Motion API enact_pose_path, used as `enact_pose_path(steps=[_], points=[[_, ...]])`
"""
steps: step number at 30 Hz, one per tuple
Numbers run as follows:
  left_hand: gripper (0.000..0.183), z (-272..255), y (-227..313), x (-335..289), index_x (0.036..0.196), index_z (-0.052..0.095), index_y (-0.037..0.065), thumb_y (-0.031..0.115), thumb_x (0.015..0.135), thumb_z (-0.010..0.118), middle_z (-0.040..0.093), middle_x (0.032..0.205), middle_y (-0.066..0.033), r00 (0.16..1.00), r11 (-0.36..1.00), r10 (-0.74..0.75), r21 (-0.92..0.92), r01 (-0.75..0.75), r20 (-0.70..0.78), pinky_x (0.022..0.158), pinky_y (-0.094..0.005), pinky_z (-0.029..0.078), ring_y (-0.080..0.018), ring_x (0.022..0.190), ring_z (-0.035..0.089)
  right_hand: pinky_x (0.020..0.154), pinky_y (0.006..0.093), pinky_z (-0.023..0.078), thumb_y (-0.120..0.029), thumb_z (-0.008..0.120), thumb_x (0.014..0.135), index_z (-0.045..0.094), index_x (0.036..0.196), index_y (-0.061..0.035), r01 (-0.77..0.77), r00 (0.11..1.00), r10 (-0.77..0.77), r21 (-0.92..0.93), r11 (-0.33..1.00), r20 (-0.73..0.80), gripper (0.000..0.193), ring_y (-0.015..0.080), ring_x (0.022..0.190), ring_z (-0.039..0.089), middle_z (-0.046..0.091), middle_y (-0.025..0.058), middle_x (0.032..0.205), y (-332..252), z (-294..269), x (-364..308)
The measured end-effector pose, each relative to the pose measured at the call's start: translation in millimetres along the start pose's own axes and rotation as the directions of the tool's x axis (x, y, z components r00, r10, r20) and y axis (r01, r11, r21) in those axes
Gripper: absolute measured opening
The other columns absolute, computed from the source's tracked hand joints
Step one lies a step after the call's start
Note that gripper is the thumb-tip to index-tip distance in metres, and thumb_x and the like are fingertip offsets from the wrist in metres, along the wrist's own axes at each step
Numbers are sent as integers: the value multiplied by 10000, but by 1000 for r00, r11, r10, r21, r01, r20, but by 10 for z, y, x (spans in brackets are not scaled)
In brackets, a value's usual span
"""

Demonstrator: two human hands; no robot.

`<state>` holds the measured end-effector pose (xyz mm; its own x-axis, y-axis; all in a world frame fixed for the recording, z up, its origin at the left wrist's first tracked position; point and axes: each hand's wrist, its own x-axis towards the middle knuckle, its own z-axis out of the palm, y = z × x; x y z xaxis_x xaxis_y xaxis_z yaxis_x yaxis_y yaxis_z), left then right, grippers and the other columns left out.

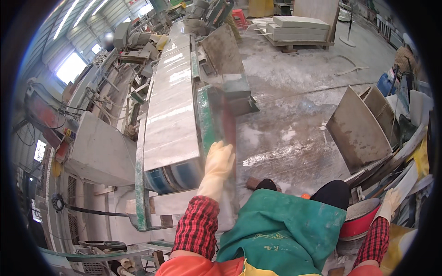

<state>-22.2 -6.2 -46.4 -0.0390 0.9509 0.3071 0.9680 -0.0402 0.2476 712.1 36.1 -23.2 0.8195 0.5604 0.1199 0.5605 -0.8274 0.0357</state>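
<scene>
Beside the conveyor (171, 124), seemingly reaching for the white strip (407, 182) at right.
Left hand (218, 161) on the green rail (206, 117); right hand (389, 203) at the strip's lower end, both grips unclear; lifting would need a firm hold.

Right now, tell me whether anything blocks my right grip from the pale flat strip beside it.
Nothing visible does: the gloved right grip appears to touch the lower end of the pale flat strip, with no object between.

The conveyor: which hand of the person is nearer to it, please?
The left hand is nearer, at the green side of the conveyor; the right hand is well away to the right, beyond the green apron, by a white strip.
</scene>
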Motion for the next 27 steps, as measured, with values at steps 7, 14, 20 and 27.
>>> enact_pose_path(steps=[7, 14, 20, 27], points=[[316, 46, 45, 70, 1174, 638, 32, 192, 902, 638, 690, 1139, -179, 1000, 997, -10, -71, 8, -26, 1143, -498, 348, -406, 1257, 532, 1056, 573, 384, -444, 439, 983, 487, 1425, -110, 259, 949, -263, -45, 965, -177, 556, 434, 1286, 482, 530, 225, 1387, 513, 465, 378], [298, 61, -2, 84, 1152, 640, 33, 189, 898, 638, 695, 1121, -174, 999, 996, 12, -83, -16, -39, 1140, -500, 350, -409, 1252, 528, 1089, 469, 392, -506, 588, 918, 495, 1440, -63, 228, 974, -225, 128, 965, -38, 691, 417, 1309, 495, 540, 256, 1405, 648, 376, 230], [265, 26, -19, 35, 1115, 652, 50, 186, 888, 646, 694, 1108, -194, 998, 997, 0, -83, -5, -63, 1118, -522, 368, -429, 1226, 537, 1079, 458, 416, -481, 773, 716, 529, 1402, -27, -29, 994, 11, 170, 985, 110, 858, 423, 1292, 521, 566, 271, 1374, 669, 546, 558], [217, 71, -46, 22, 1037, 666, 54, 199, 877, 646, 700, 1037, -205, 994, 998, 12, -57, -18, -112, 1082, -519, 390, -422, 1175, 565, 849, 394, 488, -275, 733, 696, 651, 1194, -31, -118, 981, -96, 909, 399, 169, 560, 246, 975, 602, 642, 93, 1092, 650, 352, 657]])
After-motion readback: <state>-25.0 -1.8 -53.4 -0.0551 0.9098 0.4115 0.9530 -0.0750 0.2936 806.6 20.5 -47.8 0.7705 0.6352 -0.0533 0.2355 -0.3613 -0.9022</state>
